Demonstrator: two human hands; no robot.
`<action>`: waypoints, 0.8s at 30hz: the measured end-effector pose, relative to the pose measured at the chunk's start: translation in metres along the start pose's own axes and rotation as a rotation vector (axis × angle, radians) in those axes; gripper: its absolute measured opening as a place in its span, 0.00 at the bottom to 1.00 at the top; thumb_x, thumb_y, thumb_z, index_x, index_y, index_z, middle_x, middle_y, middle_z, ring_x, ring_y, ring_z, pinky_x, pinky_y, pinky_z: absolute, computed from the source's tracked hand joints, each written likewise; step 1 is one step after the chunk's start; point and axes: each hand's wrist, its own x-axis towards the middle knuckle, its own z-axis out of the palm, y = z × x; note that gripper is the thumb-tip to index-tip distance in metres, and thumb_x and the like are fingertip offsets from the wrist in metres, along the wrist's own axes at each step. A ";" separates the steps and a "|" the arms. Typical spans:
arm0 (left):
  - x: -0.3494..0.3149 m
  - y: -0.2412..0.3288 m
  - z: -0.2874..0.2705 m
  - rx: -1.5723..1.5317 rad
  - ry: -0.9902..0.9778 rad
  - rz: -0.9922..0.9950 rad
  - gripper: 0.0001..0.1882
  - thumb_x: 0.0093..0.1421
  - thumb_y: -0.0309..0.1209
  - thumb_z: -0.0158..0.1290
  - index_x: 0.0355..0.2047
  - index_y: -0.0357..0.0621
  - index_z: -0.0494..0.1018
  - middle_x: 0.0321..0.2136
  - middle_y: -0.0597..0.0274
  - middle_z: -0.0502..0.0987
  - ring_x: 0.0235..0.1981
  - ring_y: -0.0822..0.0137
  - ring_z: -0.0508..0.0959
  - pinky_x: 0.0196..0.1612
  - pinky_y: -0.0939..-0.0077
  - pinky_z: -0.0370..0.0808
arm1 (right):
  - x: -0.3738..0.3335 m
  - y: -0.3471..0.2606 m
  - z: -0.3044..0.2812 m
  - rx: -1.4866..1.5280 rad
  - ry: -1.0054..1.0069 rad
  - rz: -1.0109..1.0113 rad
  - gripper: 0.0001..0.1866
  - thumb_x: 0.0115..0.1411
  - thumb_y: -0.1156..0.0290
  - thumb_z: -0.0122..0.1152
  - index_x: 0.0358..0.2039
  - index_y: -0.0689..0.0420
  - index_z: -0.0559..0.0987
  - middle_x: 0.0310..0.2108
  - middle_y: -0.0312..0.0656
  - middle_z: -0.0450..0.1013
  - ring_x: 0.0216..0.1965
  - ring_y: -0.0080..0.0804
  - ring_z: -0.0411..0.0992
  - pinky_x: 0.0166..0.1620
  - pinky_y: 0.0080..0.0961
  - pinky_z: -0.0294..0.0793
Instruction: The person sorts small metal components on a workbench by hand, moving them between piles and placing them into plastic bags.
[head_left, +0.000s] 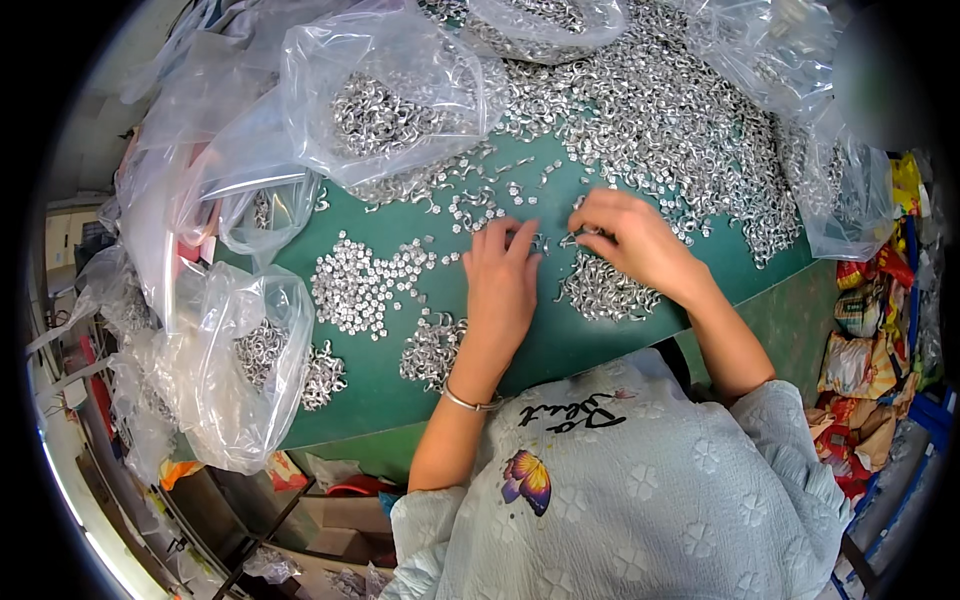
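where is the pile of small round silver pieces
In the head view, the pile of round pieces lies on the green table, left of the left hand, right of a clear bag.

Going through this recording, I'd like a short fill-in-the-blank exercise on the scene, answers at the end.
1. The tabletop under the small metal pieces is ____ in colour.
2. A bracelet circles the wrist of the ____ hand.
3. The heap of curved pieces close to the right hand lies to the ____ of the left hand.
4. The shirt bears a printed ____ with purple and orange wings.

Missing words: green; left; right; butterfly.
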 end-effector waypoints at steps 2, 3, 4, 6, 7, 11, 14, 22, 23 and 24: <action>0.002 0.003 0.001 -0.028 -0.001 0.036 0.20 0.51 0.21 0.58 0.46 0.42 0.73 0.42 0.56 0.71 0.45 0.55 0.71 0.48 0.63 0.66 | -0.002 0.004 0.008 -0.182 0.053 -0.218 0.05 0.53 0.76 0.62 0.32 0.57 0.77 0.33 0.42 0.72 0.36 0.44 0.73 0.39 0.35 0.72; 0.003 0.003 0.002 -0.022 0.000 0.035 0.20 0.50 0.21 0.58 0.46 0.42 0.73 0.42 0.56 0.71 0.45 0.55 0.71 0.48 0.63 0.66 | -0.001 0.005 0.011 -0.181 0.073 -0.246 0.06 0.53 0.76 0.61 0.33 0.58 0.77 0.32 0.42 0.71 0.34 0.45 0.72 0.37 0.36 0.72; 0.004 0.002 0.004 -0.015 0.001 0.034 0.20 0.50 0.21 0.58 0.45 0.41 0.73 0.42 0.55 0.71 0.45 0.55 0.71 0.48 0.63 0.66 | 0.001 0.005 0.014 -0.180 0.093 -0.273 0.06 0.53 0.76 0.61 0.33 0.59 0.77 0.31 0.43 0.71 0.33 0.46 0.72 0.36 0.36 0.72; 0.004 -0.001 0.005 -0.014 0.017 0.035 0.19 0.50 0.20 0.58 0.45 0.41 0.73 0.41 0.55 0.71 0.44 0.54 0.71 0.48 0.63 0.67 | 0.002 0.005 0.014 -0.068 0.104 -0.244 0.07 0.53 0.77 0.61 0.34 0.61 0.77 0.29 0.45 0.71 0.30 0.47 0.72 0.34 0.36 0.71; 0.003 -0.003 0.006 -0.020 0.033 0.038 0.19 0.50 0.19 0.58 0.45 0.40 0.73 0.40 0.54 0.71 0.44 0.53 0.72 0.47 0.63 0.67 | 0.003 0.005 0.010 0.042 0.096 -0.187 0.07 0.54 0.77 0.60 0.34 0.61 0.77 0.28 0.45 0.71 0.30 0.47 0.71 0.33 0.36 0.71; 0.002 -0.007 0.004 -0.109 0.024 0.016 0.19 0.53 0.19 0.54 0.47 0.40 0.71 0.44 0.54 0.70 0.46 0.53 0.71 0.46 0.61 0.66 | 0.005 0.005 -0.006 0.164 0.123 0.053 0.06 0.55 0.78 0.59 0.34 0.63 0.78 0.28 0.47 0.71 0.28 0.43 0.71 0.33 0.34 0.70; 0.002 -0.009 0.005 -0.142 -0.010 -0.015 0.20 0.54 0.18 0.53 0.49 0.40 0.69 0.44 0.53 0.71 0.47 0.53 0.71 0.46 0.62 0.67 | 0.006 0.010 -0.001 0.158 0.108 0.010 0.05 0.55 0.78 0.60 0.34 0.62 0.78 0.27 0.45 0.71 0.26 0.39 0.70 0.32 0.32 0.70; 0.002 -0.008 0.003 -0.190 0.077 -0.012 0.23 0.50 0.12 0.53 0.48 0.38 0.70 0.37 0.53 0.72 0.36 0.58 0.74 0.41 0.69 0.72 | 0.015 0.005 0.004 0.228 0.096 0.048 0.05 0.55 0.76 0.61 0.33 0.60 0.79 0.27 0.45 0.73 0.26 0.40 0.71 0.32 0.32 0.71; 0.002 -0.008 0.002 -0.188 0.075 -0.014 0.23 0.50 0.12 0.54 0.48 0.38 0.70 0.37 0.53 0.72 0.36 0.59 0.74 0.42 0.69 0.72 | 0.014 0.003 -0.002 0.252 0.113 0.134 0.05 0.55 0.75 0.60 0.33 0.60 0.79 0.28 0.46 0.73 0.27 0.41 0.72 0.33 0.33 0.71; 0.001 -0.008 0.002 -0.182 0.076 -0.006 0.24 0.50 0.13 0.55 0.49 0.38 0.69 0.37 0.54 0.73 0.36 0.59 0.74 0.42 0.70 0.73 | 0.013 0.001 -0.007 0.274 0.129 0.221 0.05 0.55 0.75 0.60 0.33 0.60 0.79 0.29 0.46 0.74 0.27 0.43 0.72 0.33 0.34 0.72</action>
